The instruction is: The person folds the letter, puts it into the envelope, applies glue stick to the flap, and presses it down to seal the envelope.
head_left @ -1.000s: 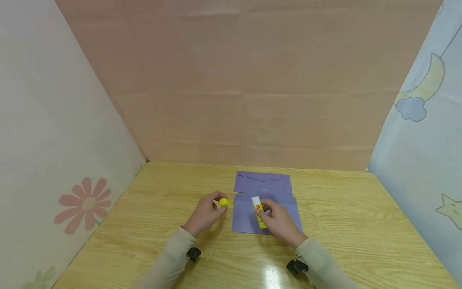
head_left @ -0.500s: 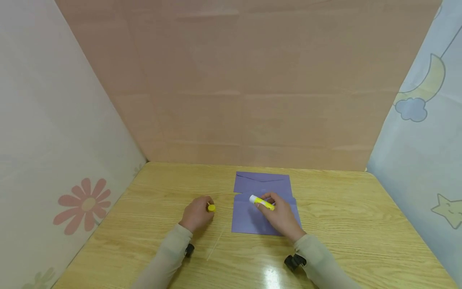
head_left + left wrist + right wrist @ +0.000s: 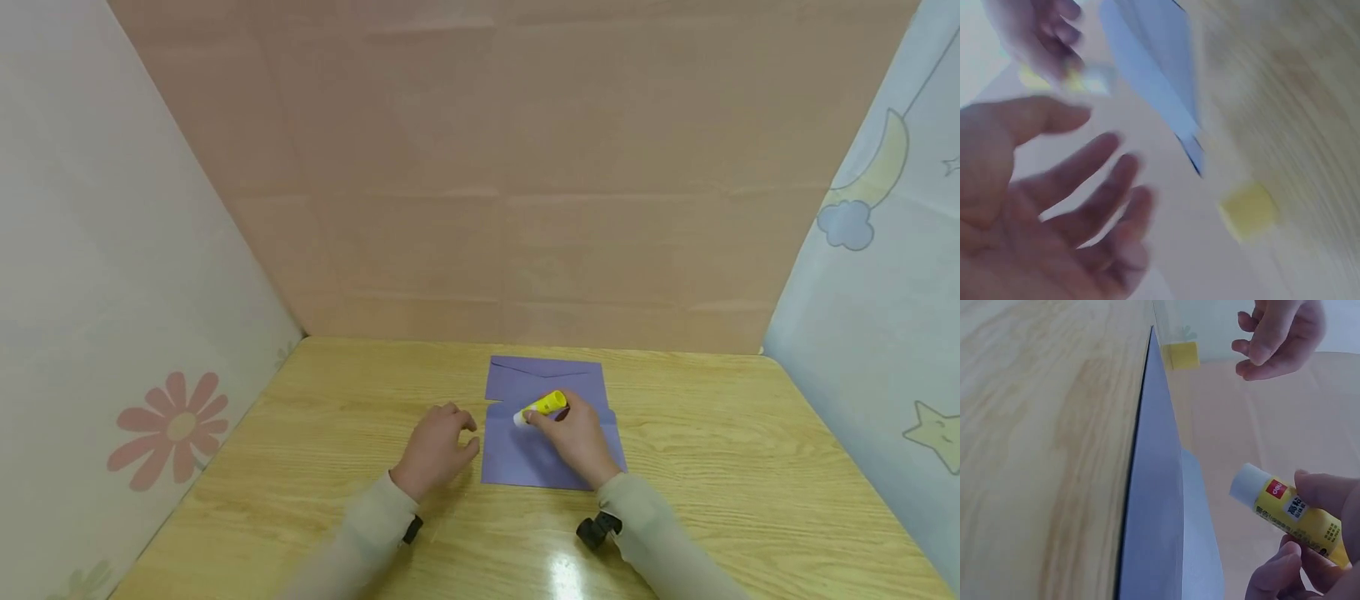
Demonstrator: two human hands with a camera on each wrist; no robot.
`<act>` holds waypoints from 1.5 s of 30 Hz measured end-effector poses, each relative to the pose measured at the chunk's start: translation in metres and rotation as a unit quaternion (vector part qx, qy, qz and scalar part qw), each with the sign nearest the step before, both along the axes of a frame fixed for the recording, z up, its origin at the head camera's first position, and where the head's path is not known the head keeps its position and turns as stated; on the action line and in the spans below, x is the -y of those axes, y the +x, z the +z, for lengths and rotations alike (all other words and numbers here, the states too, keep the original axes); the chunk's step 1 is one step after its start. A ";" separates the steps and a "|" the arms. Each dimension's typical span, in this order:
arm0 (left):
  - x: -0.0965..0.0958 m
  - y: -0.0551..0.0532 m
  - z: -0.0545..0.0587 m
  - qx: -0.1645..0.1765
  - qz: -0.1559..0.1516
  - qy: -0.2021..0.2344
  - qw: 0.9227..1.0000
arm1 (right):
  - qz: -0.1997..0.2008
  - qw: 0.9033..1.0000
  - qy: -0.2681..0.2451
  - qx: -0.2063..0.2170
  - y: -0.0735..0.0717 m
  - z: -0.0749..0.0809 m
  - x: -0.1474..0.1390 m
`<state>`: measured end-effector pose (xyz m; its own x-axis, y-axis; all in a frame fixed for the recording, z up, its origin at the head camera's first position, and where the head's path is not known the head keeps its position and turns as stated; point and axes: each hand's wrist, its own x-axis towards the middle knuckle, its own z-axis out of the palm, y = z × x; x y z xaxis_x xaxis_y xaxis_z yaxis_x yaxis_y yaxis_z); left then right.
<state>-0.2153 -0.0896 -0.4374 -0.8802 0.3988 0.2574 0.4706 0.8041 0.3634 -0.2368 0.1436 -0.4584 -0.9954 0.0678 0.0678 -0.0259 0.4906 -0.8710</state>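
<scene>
My right hand (image 3: pixel 581 442) holds a yellow and white glue stick (image 3: pixel 542 407) between thumb and fingers, above the purple envelope paper (image 3: pixel 510 462). The stick lies tilted, its white end towards the left and its yellow end up and to the right. My left hand (image 3: pixel 437 450) is left of the paper, fingers loosely bent, with nothing in it. A yellow cap (image 3: pixel 1184 355) stands on the table, apart from that hand; the left wrist view shows the same cap (image 3: pixel 1249 211) blurred. In the head view the left hand hides it.
Behind the lower purple sheet lies another purple part (image 3: pixel 551 367) with a V-shaped flap line. The wood-grain table (image 3: pixel 712 433) is bounded by a tan backdrop (image 3: pixel 487 250) at the back and patterned cloth walls on both sides.
My left hand let go of the yellow cap on the table and moved right, towards the paper. My right hand turned the glue stick so its yellow end points up and right.
</scene>
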 end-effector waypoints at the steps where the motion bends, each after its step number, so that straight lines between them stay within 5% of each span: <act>1: -0.005 0.004 0.001 0.011 -0.015 -0.014 1.000 | -0.002 1.000 -0.001 -0.003 -0.001 0.000 0.001; 5: -0.021 0.017 0.003 0.045 -0.060 -0.072 0.995 | -0.002 1.000 0.003 -0.009 -0.008 0.001 0.008; 8: -0.030 0.024 0.000 0.036 -0.077 -0.101 0.991 | 0.008 1.000 0.010 -0.013 -0.012 0.001 0.015; 13: -0.040 0.030 -0.008 0.009 -0.072 -0.142 0.987 | 0.057 0.997 0.038 -0.028 -0.018 -0.004 0.025; 19: -0.044 0.034 -0.009 0.052 -0.051 -0.195 0.978 | 0.123 0.988 0.071 -0.054 -0.021 -0.008 0.038; 27: -0.046 0.033 -0.011 0.087 -0.064 -0.208 0.972 | 0.156 0.977 0.137 -0.055 -0.025 -0.012 0.050; 32: -0.046 0.032 -0.012 0.079 -0.070 -0.218 0.970 | 0.168 0.966 0.187 -0.061 -0.023 -0.010 0.052; 45: -0.045 0.029 -0.011 0.093 -0.078 -0.227 0.966 | 0.160 0.964 0.204 -0.061 -0.014 -0.005 0.034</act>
<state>-0.1863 -0.0441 -0.4487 -0.8142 0.5654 -0.1318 0.5599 0.8247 0.0797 -0.2508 0.1098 -0.4639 -0.9437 -0.2988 0.1421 -0.3233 0.7409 -0.5887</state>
